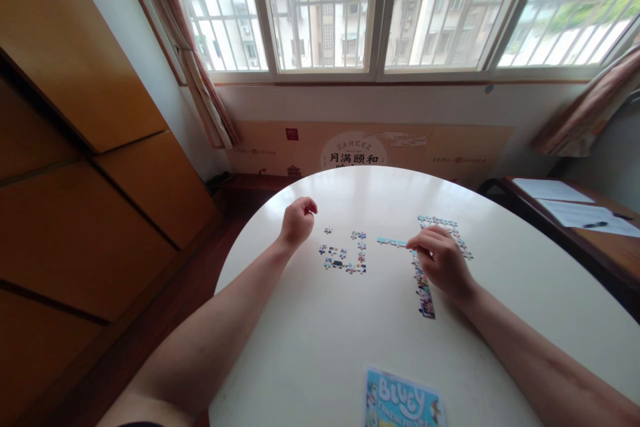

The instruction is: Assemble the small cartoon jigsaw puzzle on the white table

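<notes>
Blue jigsaw strip (393,242) on white counter (310,340), right end by right hand (443,261) | right fingers bunched, cannot tell whether gripping; left hand (299,221) curled, nothing visible inside | likely light, stiff; joints fragile; best pinched by piece edges

Jigsaw strip (427,305) on bench (300,347), jigsaw pieces (338,264) left of it, Bluey card (404,407) before it, papers (575,213) right of it, window (327,13) behind it

it appears to be a room in a home; beyond the white table (300,340), curtains (203,87) frame barred windows (379,13) facing apartment blocks (327,0); left of the table stand wooden cabinets (65,227).
</notes>
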Tool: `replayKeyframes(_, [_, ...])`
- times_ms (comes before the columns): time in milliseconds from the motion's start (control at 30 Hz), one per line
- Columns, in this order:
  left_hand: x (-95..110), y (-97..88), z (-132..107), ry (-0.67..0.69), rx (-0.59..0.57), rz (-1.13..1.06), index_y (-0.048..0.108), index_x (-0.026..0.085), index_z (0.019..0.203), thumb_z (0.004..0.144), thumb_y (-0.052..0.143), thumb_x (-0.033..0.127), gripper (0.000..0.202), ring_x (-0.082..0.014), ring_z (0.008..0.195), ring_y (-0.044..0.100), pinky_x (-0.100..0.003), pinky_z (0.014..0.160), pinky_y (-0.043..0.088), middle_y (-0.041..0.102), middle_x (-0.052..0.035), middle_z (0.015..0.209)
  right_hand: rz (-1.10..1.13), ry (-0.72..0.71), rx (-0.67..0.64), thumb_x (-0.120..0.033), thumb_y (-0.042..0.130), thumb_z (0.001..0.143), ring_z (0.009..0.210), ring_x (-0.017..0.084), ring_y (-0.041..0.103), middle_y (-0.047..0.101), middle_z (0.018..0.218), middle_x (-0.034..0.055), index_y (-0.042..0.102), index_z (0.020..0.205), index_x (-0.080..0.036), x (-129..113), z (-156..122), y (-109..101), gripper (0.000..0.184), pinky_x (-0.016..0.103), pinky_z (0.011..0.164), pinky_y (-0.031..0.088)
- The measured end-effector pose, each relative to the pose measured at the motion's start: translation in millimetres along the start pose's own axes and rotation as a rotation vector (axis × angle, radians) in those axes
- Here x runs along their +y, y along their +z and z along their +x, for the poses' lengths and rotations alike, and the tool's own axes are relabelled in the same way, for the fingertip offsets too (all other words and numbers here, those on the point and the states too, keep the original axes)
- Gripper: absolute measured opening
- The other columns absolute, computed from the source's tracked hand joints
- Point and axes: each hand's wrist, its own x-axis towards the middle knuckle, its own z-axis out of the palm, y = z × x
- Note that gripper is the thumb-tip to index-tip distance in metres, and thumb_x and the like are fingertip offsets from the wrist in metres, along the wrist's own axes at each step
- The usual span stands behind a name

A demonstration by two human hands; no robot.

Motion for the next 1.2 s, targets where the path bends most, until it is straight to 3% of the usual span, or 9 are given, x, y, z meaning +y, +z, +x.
replayKeyframes(433, [9,-4.9,1,0.002,-0.113,-0.055,0.055,0.018,0.056,0.055,0.041,0.003,0.021,-0.0136,0.056,0.052,-0.024,0.056,0.039,0.055,0.0016,0.055,-0.011,-0.009,0.004,-0.003,0.051,0.086,0.077,0.022,0.06,0.068,0.069,0.0005,0.067,0.075,-0.023,1,-1,0,0.028,0.041,0.081,0.045])
replayKeyframes(500, [15,-11.3,0,0.073,-0.241,0.001,0.059,0.018,0.057,0.058,0.042,0.002,0.023,-0.0144,0.059,0.055,-0.025,0.058,0.04,0.06,0.0004,0.058,-0.012,-0.01,0.004,-0.003,0.051,0.086,0.077,0.022,0.06,0.068,0.069,0.0006,0.068,0.075,-0.023,1,-1,0,0.028,0.041,0.081,0.045])
replayKeyframes(600, [34,-26.4,-4,0.195,-0.622,0.2,0.07,0.02,0.067,0.066,0.047,0.003,0.029,-0.0163,0.065,0.061,-0.026,0.062,0.043,0.07,-0.0019,0.07,-0.012,-0.013,0.007,-0.003,0.05,0.086,0.077,0.022,0.059,0.068,0.068,0.0008,0.067,0.075,-0.022,0,0,0,0.028,0.041,0.081,0.045])
replayKeyframes(667, [51,-37.0,-10,0.239,-0.813,0.348,0.074,0.022,0.073,0.07,0.052,0.006,0.028,-0.0174,0.069,0.064,-0.026,0.062,0.042,0.073,-0.002,0.075,-0.012,-0.012,0.006,-0.003,0.05,0.087,0.077,0.022,0.059,0.067,0.068,0.0009,0.067,0.074,-0.022,0,0,0,0.028,0.04,0.08,0.044])
replayKeyframes(767, [75,-47.8,-20,0.295,-0.91,0.452,0.076,0.024,0.085,0.077,0.059,0.016,0.02,-0.0193,0.082,0.066,-0.027,0.068,0.043,0.075,-0.0015,0.089,-0.013,-0.007,0.005,-0.003,0.05,0.087,0.077,0.022,0.058,0.067,0.068,0.001,0.067,0.074,-0.022,-1,1,1,0.028,0.04,0.081,0.044])
replayKeyframes(867, [85,-49.8,-23,0.285,-0.963,0.559,0.076,0.024,0.09,0.079,0.066,0.025,0.016,-0.0204,0.084,0.066,-0.028,0.07,0.042,0.074,-0.0027,0.092,-0.012,-0.002,0.004,-0.003,0.05,0.087,0.077,0.022,0.059,0.067,0.068,0.001,0.067,0.074,-0.022,-1,1,1,0.029,0.04,0.081,0.044])
replayKeyframes(1200, [74,-39.1,-21,0.247,-1.047,0.607,0.077,0.024,0.094,0.076,0.068,0.029,0.02,-0.0218,0.084,0.064,-0.029,0.069,0.042,0.073,-0.0038,0.09,0.024,0.003,0.004,0.0,0.049,0.084,0.074,0.021,0.058,0.067,0.068,0.0018,0.067,0.073,-0.021,0,1,4,0.03,0.038,0.075,0.046])
